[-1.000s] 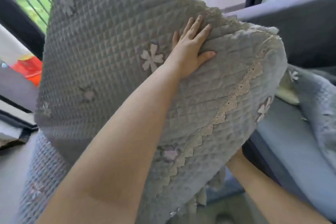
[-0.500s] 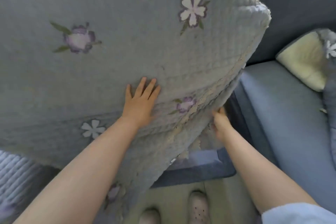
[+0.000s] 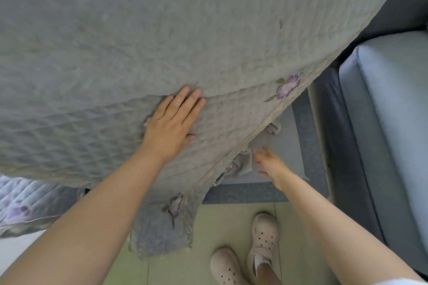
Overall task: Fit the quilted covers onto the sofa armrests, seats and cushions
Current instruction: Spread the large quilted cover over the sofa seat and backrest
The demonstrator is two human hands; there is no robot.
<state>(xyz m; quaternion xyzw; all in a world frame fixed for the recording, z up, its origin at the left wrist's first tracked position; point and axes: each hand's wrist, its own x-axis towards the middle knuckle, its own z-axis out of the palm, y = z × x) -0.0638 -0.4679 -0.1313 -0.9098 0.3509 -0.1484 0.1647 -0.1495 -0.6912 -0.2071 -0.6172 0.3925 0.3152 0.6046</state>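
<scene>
Head | left hand [image 3: 172, 126] flat on quilted cover [image 3: 162, 37] | right hand [image 3: 269, 163] beside hem

Grey cover [image 3: 208, 30]: soft quilted cloth, matt, puckered stitching, embroidered purple flowers, lacy trim along the edge. Sofa seat [image 3: 393, 122] is smooth pale-blue woven fabric, darker matt piping. Floor [image 3: 208, 233] looks smooth, slightly sheened. Clogs [image 3: 264, 238], matt perforated plastic.

Cover [image 3: 208, 30] left — perhaps over sofa [image 3: 389, 122]
</scene>
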